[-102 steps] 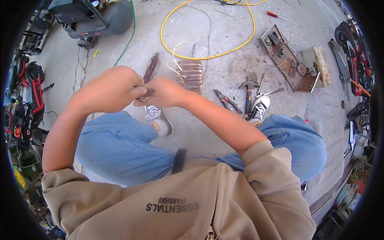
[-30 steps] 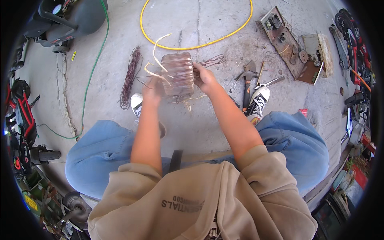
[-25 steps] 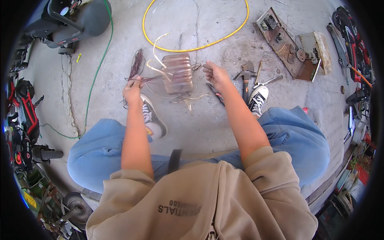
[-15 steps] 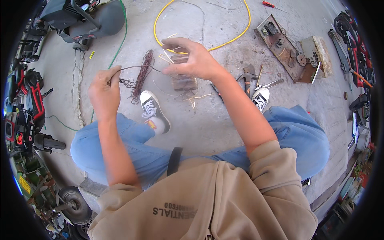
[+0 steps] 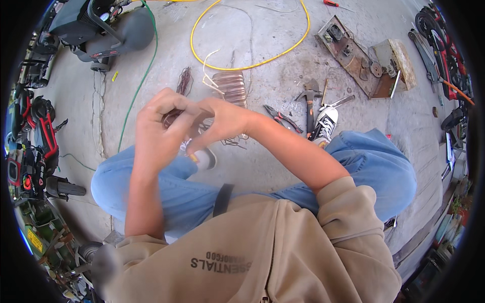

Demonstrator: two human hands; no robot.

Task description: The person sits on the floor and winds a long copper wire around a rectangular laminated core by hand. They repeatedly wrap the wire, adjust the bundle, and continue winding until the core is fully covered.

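Observation:
My left hand point(image 5: 160, 123) is closed around thin dark reddish-brown wire point(image 5: 173, 117), bunched between its thumb and fingers. My right hand point(image 5: 222, 120) reaches across to meet it, its thumb stretched well apart from the fingers. The right fingertips disappear behind the left hand, and both are somewhat blurred. Dark loose strands show in the gap between the hands. Just beyond them lie a bundle of similar wire point(image 5: 185, 81) and a coppery wound coil point(image 5: 230, 85) with pale leads point(image 5: 208, 76).
Pliers point(image 5: 284, 119) and a hammer point(image 5: 309, 98) lie by my right shoe point(image 5: 326, 123). Further right is an opened metal housing point(image 5: 361, 70). A yellow hose point(image 5: 193, 38) curves ahead; a black compressor point(image 5: 118, 38) and green hose point(image 5: 144, 81) are at far left.
My hands have come together. The wire stretched between them is now bunched up at my left hand. My right hand has moved down and left, uncovering the wound coil.

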